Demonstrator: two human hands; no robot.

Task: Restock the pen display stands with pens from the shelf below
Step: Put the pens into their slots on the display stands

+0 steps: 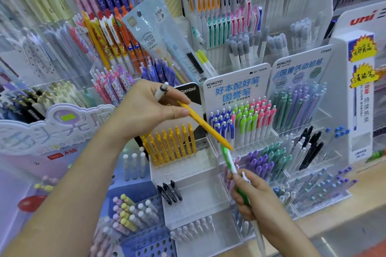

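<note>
My left hand (146,108) is raised in front of the stands and pinches a yellow pen (206,126) that slants down to the right; a white pen (160,91) also sticks up from between its fingers. Below it stands a white tiered stand (188,171) with a row of yellow pens (171,147) at the top and three black pens (170,193) lower down. My right hand (250,196) grips a green-and-white pen (228,157) with its clip end pointing up, plus a white pen (259,236) running down past the palm. The Kokuyo stand (236,85) holds blue, green and pink pens (242,121).
A second Kokuyo stand (300,69) with pastel pencils stands to the right, a tall Uni display (361,89) beyond it. Acrylic racks (240,12) of coloured pens fill the back. A blue perforated holder (150,242) with pastel pens sits at the lower left. A wooden counter edge (334,215) runs along the right.
</note>
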